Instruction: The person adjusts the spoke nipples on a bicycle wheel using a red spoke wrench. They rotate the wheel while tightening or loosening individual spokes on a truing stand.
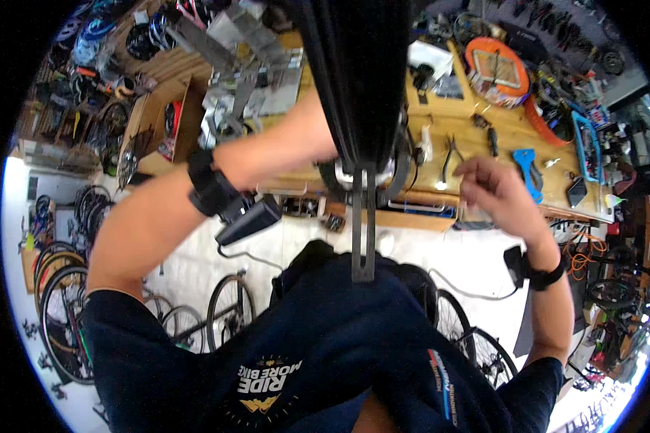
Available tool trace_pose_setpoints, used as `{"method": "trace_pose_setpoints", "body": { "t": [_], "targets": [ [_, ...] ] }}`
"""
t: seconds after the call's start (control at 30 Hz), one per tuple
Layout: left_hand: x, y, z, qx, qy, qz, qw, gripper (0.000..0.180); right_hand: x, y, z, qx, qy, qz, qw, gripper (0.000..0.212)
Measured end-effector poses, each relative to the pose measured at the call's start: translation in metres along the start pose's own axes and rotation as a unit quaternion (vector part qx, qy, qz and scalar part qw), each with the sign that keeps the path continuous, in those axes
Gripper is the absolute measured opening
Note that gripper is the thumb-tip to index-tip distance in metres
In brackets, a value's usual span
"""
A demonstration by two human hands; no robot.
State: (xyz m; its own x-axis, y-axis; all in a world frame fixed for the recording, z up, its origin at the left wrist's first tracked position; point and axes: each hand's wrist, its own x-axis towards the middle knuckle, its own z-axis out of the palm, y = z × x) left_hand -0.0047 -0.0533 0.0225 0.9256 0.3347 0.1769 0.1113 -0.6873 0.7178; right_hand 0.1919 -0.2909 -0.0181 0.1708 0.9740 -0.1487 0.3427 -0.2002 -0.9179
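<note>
Here are the pliers (pixel 450 162), lying near the front edge of the workbench (pixel 557 190), and your right hand (pixel 495 191) is hovering just beside them, fingers loosely curling and spread apart. A blue tool (pixel 527 173) is resting beyond it, toward the right front corner. Your left forearm (pixel 278 148) is disappearing behind the black post (pixel 354 72), hiding your left hand; its grip, I can't tell!

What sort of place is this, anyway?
Probably a bicycle repair workshop, perhaps within a shop: bicycles stand along the left side, what look like helmets sit at the upper left, and a pliers-like tool lies on a wooden workbench.
</note>
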Motion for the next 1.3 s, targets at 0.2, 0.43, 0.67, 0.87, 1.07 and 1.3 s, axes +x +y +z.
{"method": "trace_pose_setpoints", "body": {
  "t": [0.2,0.43,0.67,0.87,1.07,1.3],
  "targets": [
    [-0.009,0.013,-0.004,-0.063,-0.002,-0.068,0.996,0.045,0.005,-0.005,0.021,0.092,-0.032,-0.006,0.995,0.017],
    [-0.015,0.051,-0.036,-0.274,-0.059,-0.109,0.954,0.033,-0.025,-0.013,0.037,0.098,0.005,-0.018,0.995,0.017],
    [-0.010,0.069,-0.053,-0.327,-0.076,-0.121,0.934,0.023,-0.050,-0.033,0.061,0.091,0.054,-0.008,0.994,0.017],
    [-0.008,0.069,-0.057,-0.323,-0.087,-0.138,0.932,0.023,-0.063,-0.032,0.068,0.095,0.081,0.018,0.992,0.016],
    [-0.007,0.063,-0.056,-0.327,-0.103,-0.144,0.928,0.021,-0.061,-0.028,0.070,0.135,0.087,0.028,0.987,0.016],
    [-0.005,0.068,-0.056,-0.207,-0.116,-0.216,0.947,0.020,-0.036,-0.043,0.063,0.125,0.073,0.005,0.989,0.016]
  ]
}}
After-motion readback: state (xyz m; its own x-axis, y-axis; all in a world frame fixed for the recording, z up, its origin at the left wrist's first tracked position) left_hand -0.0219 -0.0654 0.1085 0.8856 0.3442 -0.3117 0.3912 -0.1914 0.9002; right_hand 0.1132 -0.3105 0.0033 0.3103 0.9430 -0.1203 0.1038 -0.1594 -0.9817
